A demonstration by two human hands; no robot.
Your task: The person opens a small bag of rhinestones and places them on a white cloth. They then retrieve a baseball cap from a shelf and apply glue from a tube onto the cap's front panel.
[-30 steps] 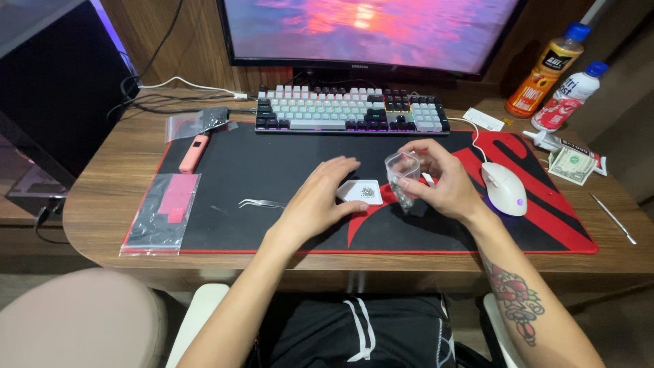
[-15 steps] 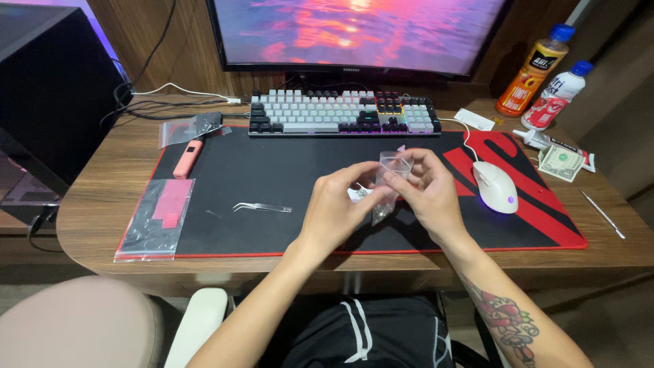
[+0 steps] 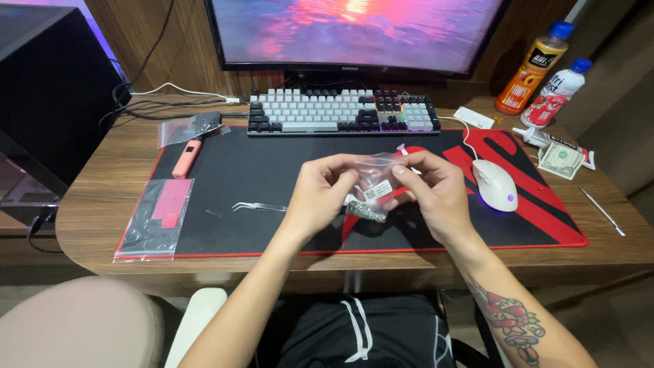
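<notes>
Both hands hold one small clear plastic bag (image 3: pixel 373 185) above the black and red desk mat (image 3: pixel 259 170). The bag carries a white label and has small metal parts gathered at its bottom. My left hand (image 3: pixel 320 194) pinches the bag's top left edge. My right hand (image 3: pixel 436 194) grips its right side, fingers curled around it. The bag hangs a little above the mat, in front of the keyboard (image 3: pixel 340 112).
Metal tweezers (image 3: pixel 259 206) lie on the mat left of my hands. A white mouse (image 3: pixel 496 184) sits to the right. A pink tool (image 3: pixel 185 158) and plastic bags (image 3: pixel 158 217) lie at the left. Two bottles (image 3: pixel 545 82), a banknote (image 3: pixel 562 160) and a thin metal tool (image 3: pixel 603 211) are at the right.
My left hand has come up off the mat and taken hold of the bag together with my right hand. The bag now sits higher, between both hands.
</notes>
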